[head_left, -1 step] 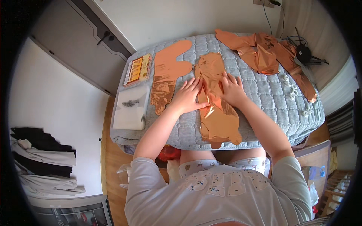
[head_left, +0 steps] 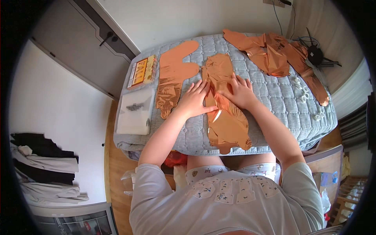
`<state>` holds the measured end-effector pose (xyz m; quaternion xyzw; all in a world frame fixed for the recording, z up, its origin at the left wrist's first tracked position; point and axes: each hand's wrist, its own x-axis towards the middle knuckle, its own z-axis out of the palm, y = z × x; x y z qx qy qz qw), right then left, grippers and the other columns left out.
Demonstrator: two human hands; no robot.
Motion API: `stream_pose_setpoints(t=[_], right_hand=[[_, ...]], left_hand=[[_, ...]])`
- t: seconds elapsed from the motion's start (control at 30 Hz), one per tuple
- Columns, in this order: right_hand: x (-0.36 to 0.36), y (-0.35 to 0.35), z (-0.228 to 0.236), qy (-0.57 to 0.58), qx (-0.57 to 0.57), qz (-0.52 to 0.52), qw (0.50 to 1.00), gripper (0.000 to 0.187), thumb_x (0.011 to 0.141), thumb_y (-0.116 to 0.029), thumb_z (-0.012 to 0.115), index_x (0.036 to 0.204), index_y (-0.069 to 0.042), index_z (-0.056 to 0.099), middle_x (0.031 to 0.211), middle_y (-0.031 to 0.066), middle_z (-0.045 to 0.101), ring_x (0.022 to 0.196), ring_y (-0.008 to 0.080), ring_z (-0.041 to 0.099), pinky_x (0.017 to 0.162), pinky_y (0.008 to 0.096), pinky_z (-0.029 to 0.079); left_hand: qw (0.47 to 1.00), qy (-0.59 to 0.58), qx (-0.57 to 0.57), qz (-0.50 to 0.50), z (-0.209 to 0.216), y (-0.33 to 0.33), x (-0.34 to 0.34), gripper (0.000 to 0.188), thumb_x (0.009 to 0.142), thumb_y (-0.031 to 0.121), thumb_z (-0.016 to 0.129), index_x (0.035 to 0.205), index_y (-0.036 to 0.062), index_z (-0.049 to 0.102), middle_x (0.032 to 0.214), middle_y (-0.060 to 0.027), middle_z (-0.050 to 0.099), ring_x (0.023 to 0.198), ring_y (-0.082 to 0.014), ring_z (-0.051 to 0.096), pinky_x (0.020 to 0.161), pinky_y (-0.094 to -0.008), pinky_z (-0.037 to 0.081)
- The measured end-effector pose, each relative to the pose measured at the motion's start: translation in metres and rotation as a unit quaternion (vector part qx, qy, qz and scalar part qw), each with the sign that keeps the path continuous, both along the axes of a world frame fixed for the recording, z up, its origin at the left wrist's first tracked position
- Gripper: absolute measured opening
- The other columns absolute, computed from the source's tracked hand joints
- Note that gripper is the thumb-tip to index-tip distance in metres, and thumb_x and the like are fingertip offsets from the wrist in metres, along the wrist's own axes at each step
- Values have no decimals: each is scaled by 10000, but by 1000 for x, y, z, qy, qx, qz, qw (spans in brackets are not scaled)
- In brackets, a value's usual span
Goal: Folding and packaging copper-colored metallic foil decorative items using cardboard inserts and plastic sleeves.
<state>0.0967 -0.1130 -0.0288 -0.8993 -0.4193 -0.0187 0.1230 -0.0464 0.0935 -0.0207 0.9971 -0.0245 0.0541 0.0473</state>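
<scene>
Foil balloon [head_left: 225, 105] center on table [head_left: 274, 105], 2nd balloon [head_left: 174, 74] to left, flat box [head_left: 135, 111] further left.

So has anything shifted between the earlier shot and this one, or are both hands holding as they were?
Nothing has visibly changed. The left hand and right hand press flat on the middle copper foil balloon on the grey quilted table cover, as before. The other foil balloon lies where it was.

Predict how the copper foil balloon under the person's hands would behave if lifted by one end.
The foil balloon lies flat and creased, so it would probably hang limp. It looks thin and uninflated, so likely very light. Its shiny surface suggests it may slide under the left hand and right hand.
</scene>
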Motion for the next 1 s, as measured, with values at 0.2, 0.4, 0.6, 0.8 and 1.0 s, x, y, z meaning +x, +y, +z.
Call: stream_pose_setpoints(t=[0.2, 0.4, 0.6, 0.8, 1.0], right_hand=[[27, -4, -1, 151, 91, 8, 984, 598, 992, -520, 548, 1484, -180, 528, 1589, 120, 447, 1485, 307, 361, 1201, 503, 242], [26, -9, -1, 101, 148, 33, 983, 472, 819, -371, 765, 1247, -177, 720, 1506, 90, 553, 1378, 300, 478, 1108, 513, 322], [23, -12, 6, 111, 148, 40, 982, 498, 769, -355, 821, 1224, -169, 739, 1486, 81, 565, 1374, 296, 475, 1104, 518, 332], [19, -11, 15, 51, 238, 68, 967, 418, 778, -263, 822, 1164, -121, 745, 1372, 105, 631, 1268, 310, 562, 1055, 469, 441], [-41, -10, 46, 152, 190, 365, 899, 155, 899, -94, 691, 1030, -20, 729, 988, 156, 701, 998, 366, 639, 917, 457, 503]], left_hand=[[999, -32, -17, -3, 3, -1, 2, 1137, 787, 789, 651, 1551, -4, 366, 1607, -215, 373, 1526, -356, 292, 1255, -528, 205], [998, -57, -19, -3, 0, -1, -2, 1036, 766, 783, 676, 1540, 135, 443, 1580, -182, 418, 1492, -347, 351, 1243, -563, 216], [997, -67, -23, -5, -6, 0, -3, 992, 773, 746, 693, 1536, 160, 453, 1583, -172, 404, 1485, -351, 350, 1225, -555, 249], [996, -83, -38, -11, -8, 1, 0, 957, 774, 689, 730, 1518, 147, 470, 1565, -177, 417, 1459, -370, 369, 1205, -512, 301], [995, -91, -45, -2, -9, 3, 0, 925, 757, 675, 749, 1507, 195, 500, 1547, -152, 451, 1462, -334, 383, 1214, -502, 283]])
